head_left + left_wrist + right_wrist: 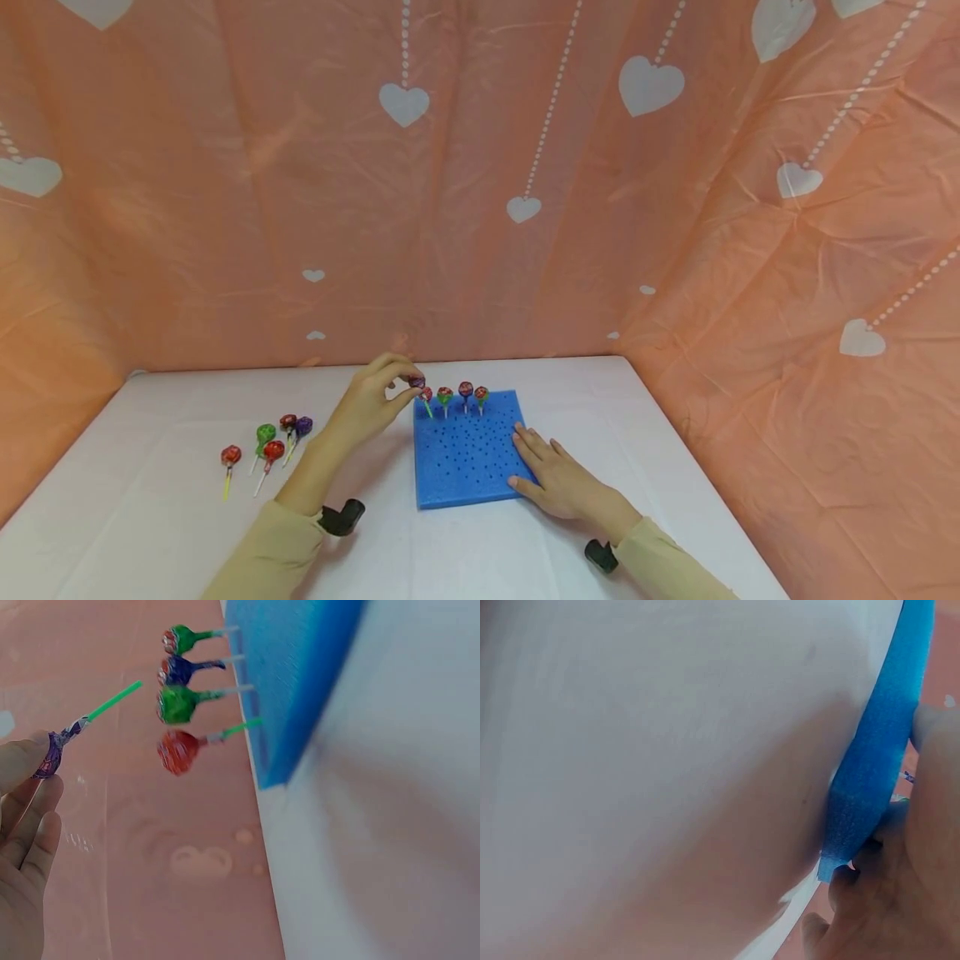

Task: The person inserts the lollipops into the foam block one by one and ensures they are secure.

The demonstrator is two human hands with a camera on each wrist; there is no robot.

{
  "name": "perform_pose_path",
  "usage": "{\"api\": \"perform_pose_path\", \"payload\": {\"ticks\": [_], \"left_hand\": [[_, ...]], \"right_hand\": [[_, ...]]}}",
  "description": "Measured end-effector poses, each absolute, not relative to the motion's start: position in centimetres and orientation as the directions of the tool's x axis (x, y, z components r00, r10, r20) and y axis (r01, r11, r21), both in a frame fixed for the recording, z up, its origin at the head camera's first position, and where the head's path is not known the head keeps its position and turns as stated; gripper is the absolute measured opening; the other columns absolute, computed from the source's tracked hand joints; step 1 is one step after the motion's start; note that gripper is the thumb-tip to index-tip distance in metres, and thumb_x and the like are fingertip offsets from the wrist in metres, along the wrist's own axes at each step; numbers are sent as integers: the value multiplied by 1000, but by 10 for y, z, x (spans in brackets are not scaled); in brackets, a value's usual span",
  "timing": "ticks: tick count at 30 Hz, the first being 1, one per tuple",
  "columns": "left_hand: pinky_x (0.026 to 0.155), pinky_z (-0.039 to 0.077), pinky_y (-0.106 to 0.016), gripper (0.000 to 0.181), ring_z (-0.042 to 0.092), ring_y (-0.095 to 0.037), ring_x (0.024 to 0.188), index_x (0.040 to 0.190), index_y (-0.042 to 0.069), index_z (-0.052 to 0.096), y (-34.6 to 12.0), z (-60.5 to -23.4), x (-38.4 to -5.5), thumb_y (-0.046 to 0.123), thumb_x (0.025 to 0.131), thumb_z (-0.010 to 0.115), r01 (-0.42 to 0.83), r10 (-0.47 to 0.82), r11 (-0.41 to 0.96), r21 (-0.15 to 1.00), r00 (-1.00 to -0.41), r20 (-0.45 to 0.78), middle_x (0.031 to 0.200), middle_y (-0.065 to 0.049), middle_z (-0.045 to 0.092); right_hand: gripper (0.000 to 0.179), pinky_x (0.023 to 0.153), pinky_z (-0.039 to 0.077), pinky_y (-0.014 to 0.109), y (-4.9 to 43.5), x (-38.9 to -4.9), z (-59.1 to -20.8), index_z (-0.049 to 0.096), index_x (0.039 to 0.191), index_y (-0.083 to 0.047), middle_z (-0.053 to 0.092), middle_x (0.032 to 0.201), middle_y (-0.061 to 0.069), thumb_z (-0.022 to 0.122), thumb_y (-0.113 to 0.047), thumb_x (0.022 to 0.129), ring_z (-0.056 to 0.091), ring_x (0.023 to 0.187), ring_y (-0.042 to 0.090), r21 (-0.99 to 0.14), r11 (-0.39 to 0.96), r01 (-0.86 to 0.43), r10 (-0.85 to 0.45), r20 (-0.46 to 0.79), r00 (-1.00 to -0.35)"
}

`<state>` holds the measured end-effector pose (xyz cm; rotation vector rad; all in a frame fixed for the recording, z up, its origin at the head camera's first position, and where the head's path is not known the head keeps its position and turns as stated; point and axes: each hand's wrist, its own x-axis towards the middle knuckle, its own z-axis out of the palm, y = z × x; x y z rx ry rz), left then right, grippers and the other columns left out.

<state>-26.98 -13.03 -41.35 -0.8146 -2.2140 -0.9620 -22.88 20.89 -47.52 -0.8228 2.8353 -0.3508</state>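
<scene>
My left hand pinches a purple-wrapped lollipop by its candy head, above the far left corner of a blue foam board. Its green stick points away from the fingers and touches nothing in the left wrist view. Several lollipops stand in a row along the board's far edge: a red one with a green stick, a green one, a dark blue one and another green one. My right hand rests on the board's right edge with fingers extended. Small holes dot the board.
Left of the board, several loose lollipops lie on the white table, among them a red one, a green one and a purple one. A peach curtain with white hearts hangs behind the table.
</scene>
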Motion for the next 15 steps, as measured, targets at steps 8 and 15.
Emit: {"api": "perform_pose_path", "payload": {"ticks": [8, 15], "left_hand": [[80, 61, -42, 23, 68, -20, 96, 108, 8, 75, -108, -405, -275, 1, 87, 83, 713, 294, 526, 464, -664, 688, 109, -4, 67], [82, 60, -44, 21, 68, -22, 97, 107, 7, 74, -91, -402, -284, 1, 88, 82, 734, 320, 489, 471, -654, 686, 108, -5, 67]], "right_hand": [[77, 125, 20, 58, 209, -228, -474, 23, 164, -1, 14, 173, 13, 45, -50, 109, 17, 158, 35, -265, 814, -517, -554, -90, -827], [77, 125, 21, 59, 209, -227, -473, 24, 163, -1, 15, 173, 13, 47, -50, 109, 18, 158, 35, -267, 816, -514, -552, -89, -829]]}}
